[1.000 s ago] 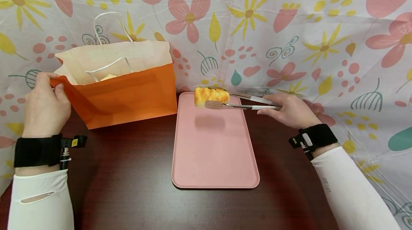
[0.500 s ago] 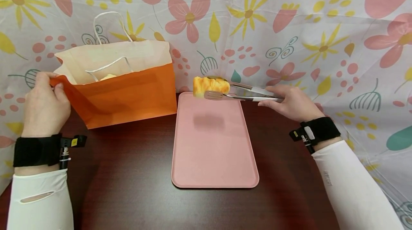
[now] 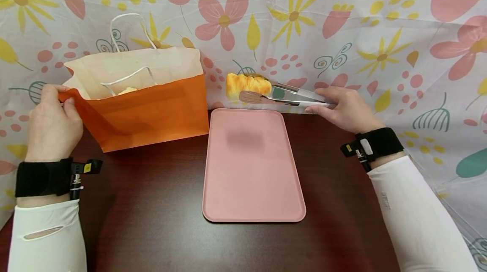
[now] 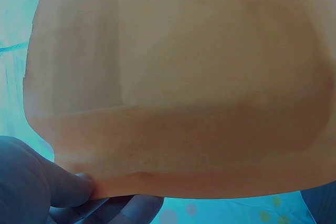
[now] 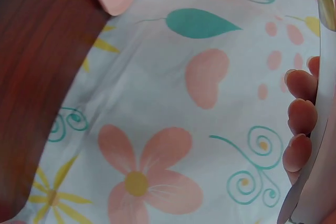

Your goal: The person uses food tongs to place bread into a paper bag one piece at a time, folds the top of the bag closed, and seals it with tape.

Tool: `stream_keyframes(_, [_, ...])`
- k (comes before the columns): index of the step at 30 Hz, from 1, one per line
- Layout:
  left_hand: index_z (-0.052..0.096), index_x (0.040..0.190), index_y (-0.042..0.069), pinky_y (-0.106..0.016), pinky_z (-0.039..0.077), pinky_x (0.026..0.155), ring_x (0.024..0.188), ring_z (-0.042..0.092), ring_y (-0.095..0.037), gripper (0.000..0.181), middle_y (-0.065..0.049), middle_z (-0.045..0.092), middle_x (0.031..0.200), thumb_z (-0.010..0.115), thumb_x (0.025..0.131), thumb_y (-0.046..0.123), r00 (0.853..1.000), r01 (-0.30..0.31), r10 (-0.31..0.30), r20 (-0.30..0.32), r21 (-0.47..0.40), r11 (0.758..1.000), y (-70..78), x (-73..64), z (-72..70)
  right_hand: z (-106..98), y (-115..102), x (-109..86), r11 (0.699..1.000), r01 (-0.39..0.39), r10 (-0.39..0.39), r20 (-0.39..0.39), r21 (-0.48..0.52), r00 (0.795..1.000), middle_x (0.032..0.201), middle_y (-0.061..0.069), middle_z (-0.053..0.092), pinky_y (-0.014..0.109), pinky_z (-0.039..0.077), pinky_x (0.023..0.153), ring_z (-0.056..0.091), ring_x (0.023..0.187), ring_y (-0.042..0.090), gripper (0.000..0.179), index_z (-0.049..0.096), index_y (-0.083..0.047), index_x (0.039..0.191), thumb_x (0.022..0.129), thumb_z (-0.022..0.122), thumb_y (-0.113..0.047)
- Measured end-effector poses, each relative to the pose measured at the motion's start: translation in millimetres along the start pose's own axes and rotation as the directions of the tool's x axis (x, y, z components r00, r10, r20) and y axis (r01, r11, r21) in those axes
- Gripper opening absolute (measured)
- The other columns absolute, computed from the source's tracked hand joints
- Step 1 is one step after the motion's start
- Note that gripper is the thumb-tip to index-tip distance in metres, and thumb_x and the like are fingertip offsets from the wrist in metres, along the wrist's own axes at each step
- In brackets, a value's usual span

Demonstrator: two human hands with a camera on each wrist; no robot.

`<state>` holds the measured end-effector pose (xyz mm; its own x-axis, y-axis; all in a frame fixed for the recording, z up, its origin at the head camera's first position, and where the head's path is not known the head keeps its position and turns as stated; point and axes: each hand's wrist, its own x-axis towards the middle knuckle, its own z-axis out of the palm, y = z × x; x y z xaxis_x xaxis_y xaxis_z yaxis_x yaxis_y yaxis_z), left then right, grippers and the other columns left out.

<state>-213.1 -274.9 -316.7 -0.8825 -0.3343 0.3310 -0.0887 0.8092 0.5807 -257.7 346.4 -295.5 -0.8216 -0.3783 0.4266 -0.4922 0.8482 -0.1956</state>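
My left hand [image 3: 55, 122] pinches the near left corner of an orange paper bag [image 3: 152, 113] between thumb and fingers; the left wrist view shows the thumb on the bag's paper [image 4: 184, 140]. Pale yellow food [image 3: 128, 90] shows a little inside the bag's mouth, mostly hidden. My right hand [image 3: 346, 109] grips metal tongs [image 3: 293, 94] by their white-sided handles. Between the tong tips a golden bread roll [image 3: 247, 86] is held in the air, above the far end of a pink tray [image 3: 253, 174]. In the right wrist view, fingertips [image 5: 302, 116] curl around the tongs' arm.
The dark wooden table [image 3: 152, 204] carries the tray in the middle and the bag at the back left. Behind them hangs a flowered cloth [image 3: 296, 43]. White twisted handles [image 3: 131, 15] rise from the bag's opening.
My right hand has lifted the tongs and the bread roll upward from low over the tray's far end, slightly leftward. The left hand and the bag have stayed in place.
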Motion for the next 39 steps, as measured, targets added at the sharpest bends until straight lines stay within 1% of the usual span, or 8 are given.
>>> stream_keyframes(5, [0.032,0.144,0.000,-0.066,0.042,0.084,0.105,0.050,-0.056,0.046,-0.038,0.051,0.126,0.027,0.105,0.024,1.000,-0.010,0.010,-0.009,0.004,1.000,0.0,0.1,-0.4,-8.7,-7.9,11.2,1.000,-0.013,0.013,-0.015,-0.010,1.000,0.099,-0.002,0.069,0.026,0.045,0.066,0.063,0.073,0.011,0.048,0.068,-0.024,0.123,0.082,0.076,-0.048])
stream_keyframes(10, [0.033,0.143,-0.001,-0.066,0.042,0.081,0.103,0.050,-0.056,0.046,-0.039,0.052,0.123,0.027,0.105,0.023,1.000,-0.012,0.012,-0.011,0.007,1.000,0.4,-0.3,-0.9,-12.9,-17.7,24.3,1.000,0.003,-0.003,-0.028,-0.017,1.000,0.102,-0.006,0.068,0.027,0.042,0.068,0.058,0.079,0.011,0.044,0.069,-0.027,0.122,0.083,0.074,-0.050])
stream_keyframes(13, [0.032,0.144,-0.001,-0.065,0.043,0.080,0.103,0.050,-0.055,0.046,-0.039,0.052,0.124,0.027,0.105,0.024,1.000,-0.004,0.004,-0.003,0.007,1.000,0.6,-0.6,-0.8,-13.9,-24.7,32.2,0.999,0.007,-0.008,-0.026,-0.033,1.000,0.096,-0.010,0.066,0.028,0.041,0.067,0.058,0.073,0.008,0.039,0.069,-0.031,0.116,0.084,0.071,-0.053])
stream_keyframes(20, [0.032,0.144,0.000,-0.065,0.044,0.079,0.104,0.050,-0.055,0.047,-0.038,0.051,0.127,0.026,0.105,0.024,1.000,0.001,-0.001,0.004,0.005,1.000,0.8,-0.7,-0.7,-20.5,-39.8,51.8,1.000,0.022,-0.022,-0.047,-0.012,0.999,0.100,-0.006,0.067,0.029,0.043,0.072,0.060,0.073,0.008,0.050,0.069,-0.023,0.123,0.083,0.073,-0.053])
stream_keyframes(28, [0.032,0.144,0.000,-0.064,0.044,0.076,0.101,0.051,-0.055,0.046,-0.039,0.052,0.123,0.026,0.105,0.024,1.000,-0.006,0.006,-0.001,0.005,1.000,-0.4,-0.8,-0.2,-29.0,-59.1,73.1,0.999,0.036,-0.037,-0.040,-0.025,0.999,0.100,-0.008,0.070,0.030,0.043,0.071,0.063,0.075,0.010,0.045,0.070,-0.025,0.121,0.087,0.067,-0.054])
stream_keyframes(33, [0.032,0.144,0.000,-0.065,0.044,0.078,0.103,0.051,-0.055,0.047,-0.039,0.051,0.124,0.026,0.105,0.024,1.000,-0.004,0.004,0.000,0.008,1.000,0.5,-0.9,0.2,-31.3,-74.9,85.0,0.997,0.064,-0.066,-0.033,-0.053,0.997,0.088,-0.009,0.065,0.030,0.039,0.067,0.055,0.070,0.008,0.039,0.070,-0.028,0.109,0.087,0.064,-0.059])
stream_keyframes(35, [0.033,0.144,0.000,-0.063,0.044,0.075,0.101,0.051,-0.055,0.046,-0.039,0.052,0.122,0.026,0.105,0.024,1.000,-0.009,0.009,-0.005,0.011,1.000,0.4,-1.0,0.4,-31.5,-81.1,90.0,0.994,0.083,-0.085,-0.034,-0.067,0.996,0.085,-0.008,0.063,0.031,0.037,0.064,0.052,0.068,0.009,0.037,0.069,-0.028,0.104,0.086,0.063,-0.060])
stream_keyframes(39, [0.033,0.144,0.000,-0.061,0.043,0.071,0.098,0.052,-0.055,0.046,-0.039,0.053,0.119,0.027,0.105,0.024,1.000,-0.013,0.013,-0.010,0.018,1.000,0.5,-0.9,0.7,-32.7,-94.2,101.0,0.991,0.096,-0.099,-0.029,-0.090,0.995,0.089,-0.009,0.065,0.032,0.038,0.064,0.054,0.071,0.011,0.041,0.070,-0.029,0.107,0.085,0.062,-0.063])
